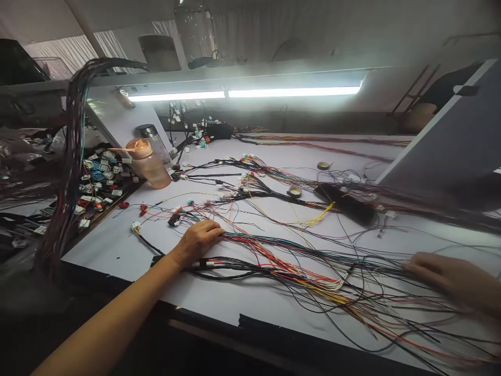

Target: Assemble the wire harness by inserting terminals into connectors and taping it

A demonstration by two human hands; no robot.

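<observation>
Red, green and black wires, thin and plastic-coated, form a long loose bundle that runs from under our left hand toward our right across a pale, smooth tabletop. Our left fingers are curled down over the bundle near its connector end; whether they grip it or only press on it, we cannot tell. Our right hand is blurred, at the far right among the spread wires, its fingers partly bent, and we cannot tell whether they hold any strand. Just in front of our left wrist lies a small black plastic connector, and a small white plastic connector sits farther left on a black sleeved lead. Nearer the table's front edge, a black-taped wire harness passes beside our left forearm and fans out rightward into red, white and yellow strands. Beyond the bundle we see a roll of dark tape, some loose yellow wires and a dark oblong object. A translucent peach-coloured bottle stands at the back left, beside a heap of mixed plastic connectors, all beneath a bright white tube lamp.
</observation>
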